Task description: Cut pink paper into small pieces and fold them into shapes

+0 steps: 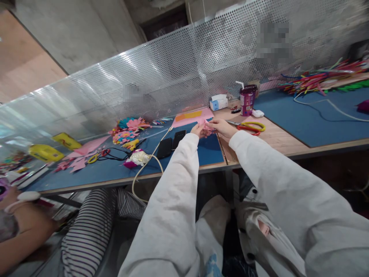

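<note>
A small folded piece of pink paper [205, 124] is held up over the blue mat, between both hands. My left hand [199, 130] grips it from the left, fingers curled beneath. From the right, my right hand [220, 127] pinches its edge. Behind the hands, a larger pink sheet [196, 116] with an orange piece [188, 115] on it lies on the table. Scissors [250, 127] with yellow and red handles rest just right of my right hand. Two black phones [165, 148] lie left of my left hand.
A purple drink cup [248, 100] with a straw and a tissue pack [219, 102] stand behind. Paper flowers [127, 132], a white cable [161, 142] and yellow bottles [46, 153] are to the left. Colourful craft stems [319, 79] lie far right. Another person's arm [29, 227] is at lower left.
</note>
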A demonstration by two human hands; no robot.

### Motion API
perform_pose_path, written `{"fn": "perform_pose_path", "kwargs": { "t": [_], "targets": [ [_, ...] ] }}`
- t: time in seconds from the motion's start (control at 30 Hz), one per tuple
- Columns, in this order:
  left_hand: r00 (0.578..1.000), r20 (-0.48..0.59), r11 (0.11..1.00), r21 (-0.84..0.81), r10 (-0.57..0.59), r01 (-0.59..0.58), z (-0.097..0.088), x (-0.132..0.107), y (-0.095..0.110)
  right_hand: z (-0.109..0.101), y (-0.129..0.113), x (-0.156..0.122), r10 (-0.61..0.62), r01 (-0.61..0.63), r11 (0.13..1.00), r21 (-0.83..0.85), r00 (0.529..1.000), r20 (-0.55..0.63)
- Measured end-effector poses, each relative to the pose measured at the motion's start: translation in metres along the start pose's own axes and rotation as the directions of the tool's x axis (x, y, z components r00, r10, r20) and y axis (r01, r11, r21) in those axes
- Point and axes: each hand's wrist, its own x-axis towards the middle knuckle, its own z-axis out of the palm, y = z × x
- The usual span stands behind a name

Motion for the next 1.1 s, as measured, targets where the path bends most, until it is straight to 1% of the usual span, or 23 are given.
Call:
{"fn": "perform_pose_path", "kwargs": {
  "t": [0.1, 0.23, 0.33, 0.43, 0.53, 0.63, 0.8, 0.93, 1.0, 1.1],
  "targets": [
    [0.999, -0.001, 0.998, 0.031, 0.055, -0.055, -0.001, -0.0029, -0.0032, 0.0003, 0.0007, 0.0006, 0.005, -0.004, 1.0, 0.021, 1.0, -0.026],
    [0.994, 0.006, 0.992, 0.064, 0.11, -0.11, -0.0015, -0.0048, -0.0056, 0.0009, 0.0029, 0.0011, -0.009, 0.011, 0.999, 0.053, 0.999, -0.032],
    [0.99, 0.027, 0.987, 0.072, 0.141, -0.142, -0.003, -0.0041, -0.0061, 0.0017, 0.0029, 0.0005, -0.023, 0.026, 0.997, 0.075, 0.999, -0.029],
    [0.987, 0.03, 0.985, 0.071, 0.158, -0.16, -0.0055, -0.0019, -0.0068, 0.002, 0.0005, -0.0004, 0.001, 0.002, 0.997, 0.078, 0.999, -0.033],
    [0.986, 0.016, 0.982, 0.089, 0.165, -0.166, -0.0075, 0.0001, -0.0076, 0.0008, -0.0014, -0.0002, 0.032, -0.029, 0.998, 0.064, 0.999, -0.033],
    [0.986, 0.014, 0.982, 0.086, 0.168, -0.168, -0.0073, 0.0001, -0.0074, -0.0013, -0.0005, 0.0012, 0.022, -0.021, 0.999, 0.049, 0.999, -0.031],
    [0.993, -0.021, 0.986, 0.12, 0.116, -0.113, -0.0032, -0.0022, -0.005, -0.0025, 0.0028, 0.0028, 0.014, -0.013, 0.998, 0.06, 1.0, -0.022],
    [0.993, -0.035, 0.991, 0.088, 0.108, -0.105, -0.0005, -0.0033, -0.0031, -0.0005, 0.0025, 0.0024, 0.026, -0.024, 0.998, 0.066, 0.999, -0.037],
    [0.993, -0.056, 0.991, 0.091, 0.101, -0.096, 0.0005, -0.0043, -0.0021, 0.0002, 0.0016, 0.0021, 0.017, -0.016, 0.999, 0.047, 0.999, -0.037],
    [0.992, -0.081, 0.988, 0.127, 0.102, -0.091, 0.0012, -0.0064, -0.0007, -0.0013, -0.0007, 0.0018, 0.011, -0.012, 0.999, -0.036, 0.999, -0.031]
  ]
}}
